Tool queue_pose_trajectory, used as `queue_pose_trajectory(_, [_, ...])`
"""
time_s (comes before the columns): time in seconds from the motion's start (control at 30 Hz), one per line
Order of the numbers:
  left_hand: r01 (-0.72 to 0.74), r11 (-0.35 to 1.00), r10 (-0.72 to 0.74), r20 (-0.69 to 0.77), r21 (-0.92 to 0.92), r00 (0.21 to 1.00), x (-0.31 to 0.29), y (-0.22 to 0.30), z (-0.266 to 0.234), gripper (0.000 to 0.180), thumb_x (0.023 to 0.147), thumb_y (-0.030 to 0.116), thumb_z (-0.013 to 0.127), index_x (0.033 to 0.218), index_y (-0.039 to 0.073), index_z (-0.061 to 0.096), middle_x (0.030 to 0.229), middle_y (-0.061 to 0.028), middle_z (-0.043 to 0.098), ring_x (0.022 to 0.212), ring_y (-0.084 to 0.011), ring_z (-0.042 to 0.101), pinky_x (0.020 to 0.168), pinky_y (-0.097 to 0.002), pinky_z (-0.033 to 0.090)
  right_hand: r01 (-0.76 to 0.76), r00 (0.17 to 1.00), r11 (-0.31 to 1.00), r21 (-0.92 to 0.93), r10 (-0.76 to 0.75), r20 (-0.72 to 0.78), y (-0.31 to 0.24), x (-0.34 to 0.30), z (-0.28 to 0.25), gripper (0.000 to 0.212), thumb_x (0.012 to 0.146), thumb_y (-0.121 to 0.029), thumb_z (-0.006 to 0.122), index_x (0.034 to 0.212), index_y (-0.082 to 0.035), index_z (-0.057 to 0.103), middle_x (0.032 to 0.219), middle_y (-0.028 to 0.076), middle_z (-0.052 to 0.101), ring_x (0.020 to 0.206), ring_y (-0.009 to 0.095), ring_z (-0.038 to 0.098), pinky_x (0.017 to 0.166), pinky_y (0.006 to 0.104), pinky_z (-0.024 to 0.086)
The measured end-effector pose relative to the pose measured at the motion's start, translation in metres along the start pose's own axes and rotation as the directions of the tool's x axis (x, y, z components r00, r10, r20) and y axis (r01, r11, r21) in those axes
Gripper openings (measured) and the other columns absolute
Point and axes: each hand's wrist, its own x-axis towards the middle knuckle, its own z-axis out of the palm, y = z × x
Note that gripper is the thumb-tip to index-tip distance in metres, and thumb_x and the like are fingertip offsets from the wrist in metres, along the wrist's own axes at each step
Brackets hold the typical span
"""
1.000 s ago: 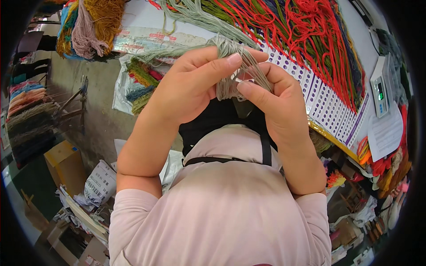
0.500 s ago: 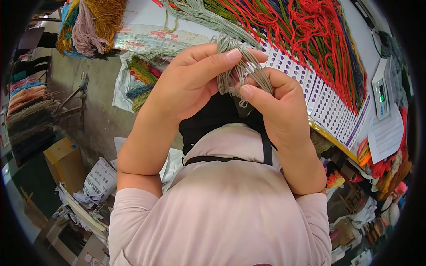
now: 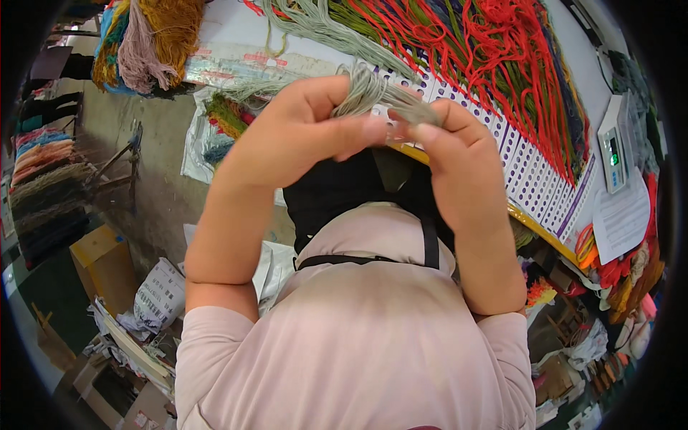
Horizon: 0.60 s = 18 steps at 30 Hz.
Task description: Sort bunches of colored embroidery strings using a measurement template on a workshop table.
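A looped bundle of grey-green yarn (image 3: pixel 371 92) is stretched between my two hands, above the near edge of the table. My left hand (image 3: pixel 299 127) is closed round the bundle's left part, its thumb pointing right below the strands. With thumb and fingers pinched together, my right hand (image 3: pixel 466 147) grips the bundle's right end. Both hands are slightly blurred. More grey-green yarn (image 3: pixel 337 32) lies on the table beyond my hands, and some of its strands run down behind my left hand.
Long red yarn (image 3: pixel 512 64) lies with olive and dark strands over a sheet with rows of purple dots (image 3: pixel 534 172). A digital scale (image 3: pixel 613 150) and a paper (image 3: pixel 622 222) are at right. Mauve yarn (image 3: pixel 141 54) hangs at far left. A cardboard box (image 3: pixel 105 261) stands on the floor.
The bundle hung in a round loop between my fingers before; now it is pulled out sideways. My left hand has turned and shifted left, and my right hand has moved slightly right.
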Motion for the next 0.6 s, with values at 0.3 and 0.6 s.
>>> queue_pose_trajectory(0.3, [0.031,0.996,-0.067,-0.481,-0.084,0.874,-0.095,0.050,-0.181,0.027,0.099,0.029,0.043,0.077,0.011,0.043,0.052,0.0071,0.027,0.037,-0.0030,0.020,0.032,-0.0197,0.015,-0.075,0.997,0.978,-0.196,0.073,-0.019,-0.108,-0.094,-0.224,0.014,0.081,-0.009,0.061,0.089,0.000,0.054,0.061,-0.002,0.044,0.046,0.003,0.032,0.040,0.0195,0.022])
queue_pose_trajectory(0.6, [-0.110,0.970,-0.133,-0.855,-0.215,0.502,-0.186,0.100,-0.381,0.023,0.101,0.022,0.037,0.083,0.010,0.045,0.054,0.0053,0.022,0.038,-0.0061,0.016,0.034,-0.0214,0.013,-0.205,0.519,0.966,-0.156,-0.028,-0.854,-0.197,-0.298,-0.451,0.030,0.091,-0.025,0.060,0.116,-0.008,0.057,0.062,-0.010,0.031,0.046,0.000,0.023,0.037,0.0177,0.014])
